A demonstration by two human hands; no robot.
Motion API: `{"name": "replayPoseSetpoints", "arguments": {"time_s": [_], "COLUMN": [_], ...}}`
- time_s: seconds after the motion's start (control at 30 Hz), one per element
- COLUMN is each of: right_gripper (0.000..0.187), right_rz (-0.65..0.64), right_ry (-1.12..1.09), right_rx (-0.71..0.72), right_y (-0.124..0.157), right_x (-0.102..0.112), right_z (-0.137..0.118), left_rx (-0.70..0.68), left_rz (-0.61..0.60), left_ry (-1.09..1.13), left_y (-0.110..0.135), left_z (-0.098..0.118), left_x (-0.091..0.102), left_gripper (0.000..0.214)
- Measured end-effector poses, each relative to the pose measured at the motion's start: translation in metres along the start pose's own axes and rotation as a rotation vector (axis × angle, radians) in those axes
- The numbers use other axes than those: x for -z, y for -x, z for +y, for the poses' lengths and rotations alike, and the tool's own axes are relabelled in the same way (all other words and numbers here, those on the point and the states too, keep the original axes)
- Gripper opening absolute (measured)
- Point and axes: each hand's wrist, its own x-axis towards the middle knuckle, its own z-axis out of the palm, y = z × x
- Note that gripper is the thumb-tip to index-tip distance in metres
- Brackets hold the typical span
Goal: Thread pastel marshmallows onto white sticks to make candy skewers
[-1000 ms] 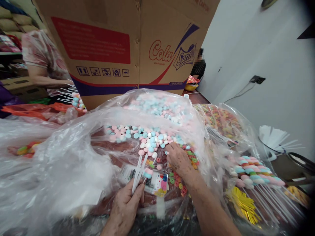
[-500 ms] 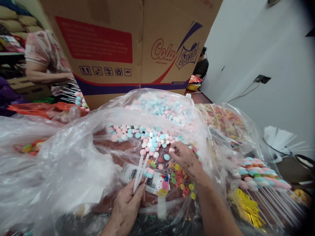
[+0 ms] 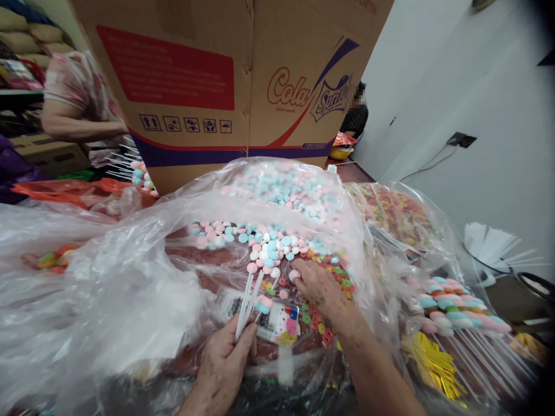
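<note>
My left hand (image 3: 225,361) is closed round a few thin white sticks (image 3: 246,303) that point up and away; one stick carries a pink and blue candy (image 3: 262,304). My right hand (image 3: 318,289) lies among loose candies inside an open clear plastic bag (image 3: 130,289), its fingertips pinching a small pink candy (image 3: 294,275). Pink, blue and white round candies (image 3: 264,245) are heaped just beyond it. Small coloured ring candies (image 3: 321,323) lie under and beside my right wrist.
A big cardboard box (image 3: 225,86) printed "Cola" stands right behind the bag. Finished candy sticks (image 3: 451,312) lie at the right by gold twist ties (image 3: 429,364). A second bag of ring candies (image 3: 390,214) sits behind them. A person's arm (image 3: 82,124) works at the far left; another person (image 3: 355,112) sits far back.
My right hand has shifted back and forth over the candy heap and now pinches a pink candy nearer the sticks. My left hand has stayed put with the sticks.
</note>
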Motion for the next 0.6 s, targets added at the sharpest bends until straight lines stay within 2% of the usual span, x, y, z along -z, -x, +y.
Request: {"name": "replayPoseSetpoints", "arguments": {"time_s": [0.2, 0.33, 0.4, 0.47, 0.53, 0.6], "right_gripper": [0.02, 0.019, 0.013, 0.003, 0.014, 0.023], "right_rz": [0.064, 0.171, 0.219, 0.221, 0.187, 0.139], "right_ry": [0.071, -0.112, -0.357, -0.728, -1.118, -1.408], "right_rx": [0.026, -0.049, -0.16, -0.246, -0.28, -0.293], "right_y": [0.004, -0.001, -0.003, -0.003, -0.002, 0.0], "right_x": [-0.012, -0.017, -0.014, -0.009, -0.003, 0.002], "right_z": [-0.008, -0.007, -0.006, -0.006, -0.008, -0.012], "left_rx": [-0.008, -0.011, -0.014, -0.014, -0.008, -0.003], "left_rz": [0.001, 0.017, 0.019, 0.006, -0.002, 0.004], "left_ry": [-0.05, -0.081, -0.08, -0.07, -0.061, -0.073], "left_y": [-0.002, -0.002, -0.002, -0.001, 0.0, 0.001], "left_z": [0.007, 0.011, 0.013, 0.016, 0.018, 0.02], "left_x": [0.0, 0.001, 0.001, 0.001, 0.001, 0.001], "left_gripper": [0.033, 0.034, 0.033, 0.032, 0.031, 0.031]}}
